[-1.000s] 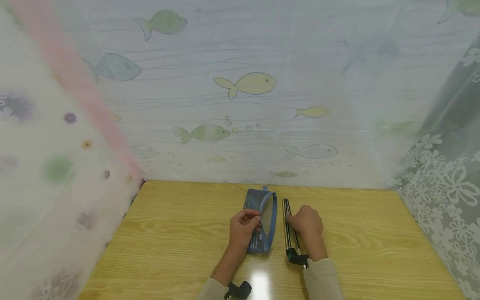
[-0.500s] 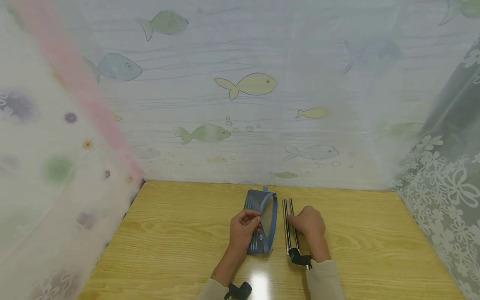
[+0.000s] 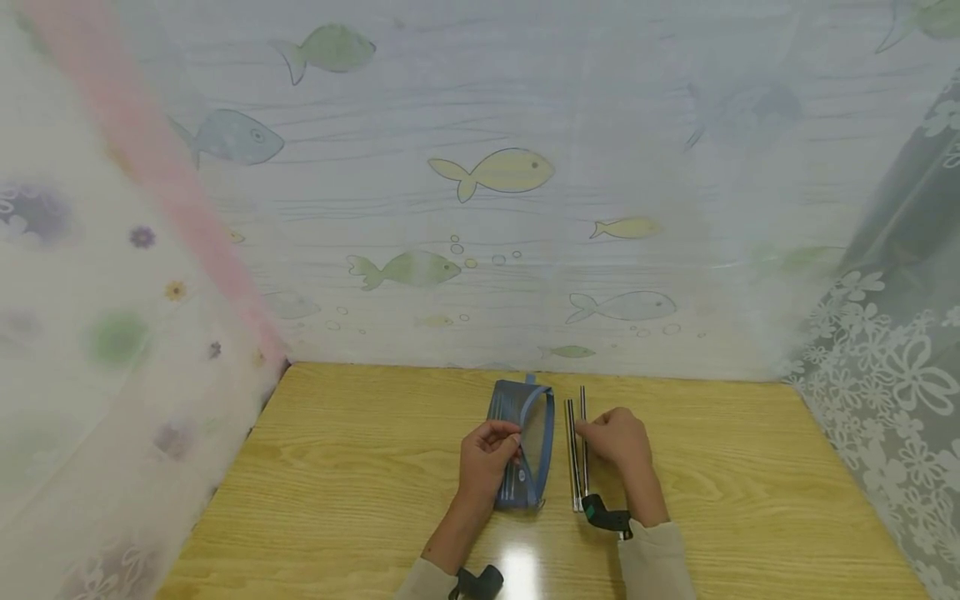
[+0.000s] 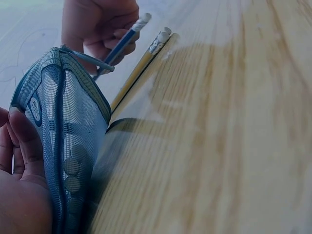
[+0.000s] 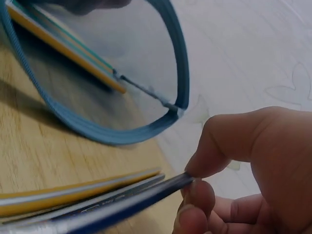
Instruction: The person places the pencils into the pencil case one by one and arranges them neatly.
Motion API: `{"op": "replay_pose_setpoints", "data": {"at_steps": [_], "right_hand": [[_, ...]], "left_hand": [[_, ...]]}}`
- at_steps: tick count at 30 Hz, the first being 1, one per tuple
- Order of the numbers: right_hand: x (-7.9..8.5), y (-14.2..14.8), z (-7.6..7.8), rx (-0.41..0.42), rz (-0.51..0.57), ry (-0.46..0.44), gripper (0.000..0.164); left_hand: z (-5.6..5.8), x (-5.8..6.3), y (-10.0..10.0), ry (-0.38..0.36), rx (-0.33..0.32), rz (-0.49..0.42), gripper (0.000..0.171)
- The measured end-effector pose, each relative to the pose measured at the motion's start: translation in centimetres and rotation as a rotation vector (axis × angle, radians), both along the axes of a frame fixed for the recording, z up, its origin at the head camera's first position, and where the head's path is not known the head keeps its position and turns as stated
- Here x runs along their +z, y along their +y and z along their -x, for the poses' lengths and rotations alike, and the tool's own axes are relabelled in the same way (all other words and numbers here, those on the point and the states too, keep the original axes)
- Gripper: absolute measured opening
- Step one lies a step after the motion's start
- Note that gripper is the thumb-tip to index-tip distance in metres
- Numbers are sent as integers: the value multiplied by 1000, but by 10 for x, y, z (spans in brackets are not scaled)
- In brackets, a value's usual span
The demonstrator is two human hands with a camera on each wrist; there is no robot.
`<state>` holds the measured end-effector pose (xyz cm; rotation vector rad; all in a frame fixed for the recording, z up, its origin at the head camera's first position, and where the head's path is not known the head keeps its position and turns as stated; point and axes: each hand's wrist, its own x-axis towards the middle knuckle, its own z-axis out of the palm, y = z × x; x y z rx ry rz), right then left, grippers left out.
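My left hand [image 3: 482, 462] pinches the edge of a blue mesh zip pouch [image 3: 506, 408], whose mouth gapes toward the right. In the right wrist view, a yellow pencil and teal-edged ones [image 5: 68, 46] show inside the pouch. Between thumb and fingertips, my right hand [image 3: 621, 440] holds a dark blue pencil [image 4: 119, 48] with a white eraser end, just right of the pouch. Beside it on the table lie more pencils [image 3: 572, 458], at least one yellow [image 5: 83, 191]. In the left wrist view, round shapes [image 4: 72, 168] show faintly through the mesh; what they are is unclear.
The wood-grain table [image 3: 360, 450] runs back to a fish-print curtain [image 3: 390, 208]. Sheer flowered curtains close off the left [image 3: 112, 400] and right sides [image 3: 892, 400]. Dark wrist-camera mounts hang by each wrist, the right one [image 3: 603, 512] close to the pencils' near ends.
My right hand has shifted slightly right, drawing the blue pencil apart from the others, its far end now reaching further back. My left hand and the pouch have stayed put.
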<state>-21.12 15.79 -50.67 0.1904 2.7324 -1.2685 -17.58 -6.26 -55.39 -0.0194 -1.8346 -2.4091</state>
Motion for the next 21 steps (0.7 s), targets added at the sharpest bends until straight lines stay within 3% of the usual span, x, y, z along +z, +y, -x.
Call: {"op": "replay_pose_setpoints", "data": {"at_steps": [9,21], "right_hand": [[4,-3,0,-1,100,-30,35],[1,-13,3,-64,288,-46,28]], "left_hand": [[0,0,0,0,6,0,14],[0,1,2,-4,11,-8,14]]}}
